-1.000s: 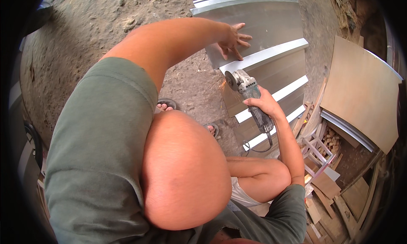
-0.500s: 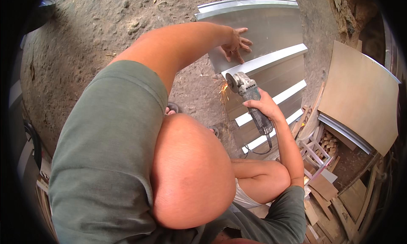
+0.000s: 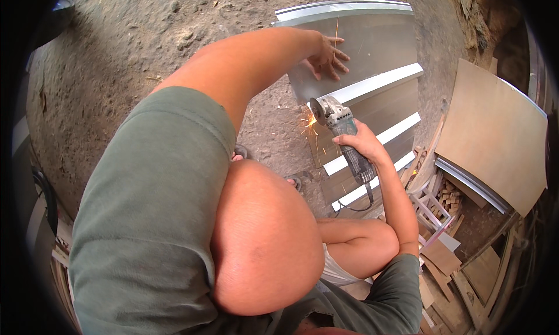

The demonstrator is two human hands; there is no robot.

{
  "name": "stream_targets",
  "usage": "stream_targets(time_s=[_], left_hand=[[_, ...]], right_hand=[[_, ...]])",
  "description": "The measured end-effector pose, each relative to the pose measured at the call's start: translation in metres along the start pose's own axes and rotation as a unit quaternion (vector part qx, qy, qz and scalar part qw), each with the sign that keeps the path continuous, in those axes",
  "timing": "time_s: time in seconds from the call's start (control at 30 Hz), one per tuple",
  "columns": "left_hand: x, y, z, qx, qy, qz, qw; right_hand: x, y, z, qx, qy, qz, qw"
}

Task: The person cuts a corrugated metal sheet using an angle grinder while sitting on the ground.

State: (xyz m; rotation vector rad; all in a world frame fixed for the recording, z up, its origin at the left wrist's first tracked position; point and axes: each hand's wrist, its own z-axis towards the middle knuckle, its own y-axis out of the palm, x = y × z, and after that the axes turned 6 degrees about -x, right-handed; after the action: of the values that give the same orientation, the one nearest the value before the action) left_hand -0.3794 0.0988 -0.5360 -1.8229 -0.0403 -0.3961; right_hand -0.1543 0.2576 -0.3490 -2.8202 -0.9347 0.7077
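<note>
My right hand (image 3: 364, 144) is wrapped round the body of a grey-blue angle grinder (image 3: 348, 138). The grinder's disc (image 3: 317, 111) meets the left edge of a ribbed metal sheet (image 3: 378, 44), by a raised white rib (image 3: 372, 86). Orange sparks (image 3: 310, 123) spray from that spot, and one streak rises past my left wrist. With fingers spread, my left hand (image 3: 329, 58) lies flat on the sheet just beyond the rib. A dark power cord (image 3: 365, 206) hangs from the grinder's rear end and curves left.
Rough dirt ground (image 3: 134, 50) surrounds the sheet. On the right a brown board (image 3: 492, 134) lies over more metal sheeting, with a small pale frame (image 3: 432, 214) and wood scraps (image 3: 445, 256) below it. My bent knee (image 3: 268, 236) and sandalled foot (image 3: 240, 153) are close to the work.
The grinder has barely shifted along the sheet's edge. Sparks look brighter near the disc, and a streak now flies upward. My left hand remains spread on the sheet.
</note>
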Motion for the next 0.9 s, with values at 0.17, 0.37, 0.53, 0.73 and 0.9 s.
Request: stream_targets(time_s=[0.17,0.37,0.53,0.73,0.9], left_hand=[[0.002,-0.006,-0.005,-0.005,-0.012,0.0,1.0],[-0.005,0.001,-0.005,0.024,-0.008,-0.001,1.0],[-0.016,0.017,0.0,0.073,0.008,-0.014,0.997],[-0.013,0.007,-0.002,0.031,-0.015,0.011,0.999],[-0.011,0.001,-0.007,0.035,-0.014,0.015,0.999]], right_hand=[[-0.004,-0.001,0.002,-0.003,0.018,-0.009,1.0],[-0.002,-0.001,0.006,0.004,0.009,-0.024,1.0],[-0.006,-0.001,0.009,-0.003,0.018,-0.034,0.999],[-0.01,-0.003,0.008,-0.014,0.041,-0.046,0.998],[-0.012,-0.003,0.008,-0.013,0.039,-0.035,0.999]])
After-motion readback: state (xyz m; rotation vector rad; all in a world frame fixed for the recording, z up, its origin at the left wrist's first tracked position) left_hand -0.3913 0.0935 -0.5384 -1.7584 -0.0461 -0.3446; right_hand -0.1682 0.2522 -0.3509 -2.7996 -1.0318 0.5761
